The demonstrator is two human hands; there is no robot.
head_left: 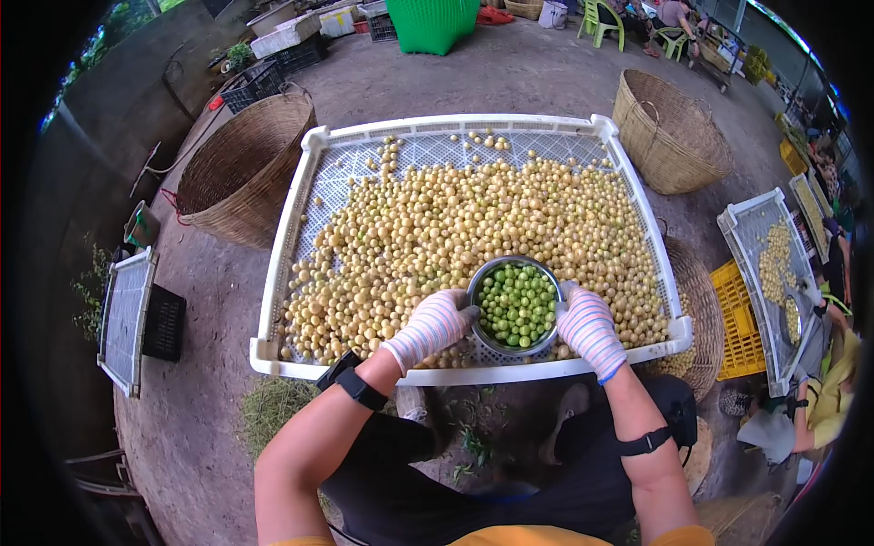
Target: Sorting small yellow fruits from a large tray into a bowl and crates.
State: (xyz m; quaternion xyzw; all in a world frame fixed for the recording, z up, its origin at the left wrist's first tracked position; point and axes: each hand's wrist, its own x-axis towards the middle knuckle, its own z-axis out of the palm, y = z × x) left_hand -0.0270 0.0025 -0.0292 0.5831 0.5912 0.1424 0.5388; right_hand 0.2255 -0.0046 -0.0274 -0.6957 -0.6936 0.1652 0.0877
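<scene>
Both my hands wear striped knit gloves with grey fingertips. My left hand grips the left rim of a round metal bowl, and my right hand grips its right rim. Small round green fruits fill much of the bowl. It sits at the near side of a large white plastic mesh tray, over the tray's contents. Pale yellow round fruits are spread thickly across that tray, with a few scattered at its far edge. Whether the bowl rests on the fruits or is slightly lifted, I cannot tell.
Woven baskets stand beyond the tray, one at left and one at right. A yellow crate and a second fruit tray are to the right, near a co-worker in yellow. Cut stems lie below the tray's left corner.
</scene>
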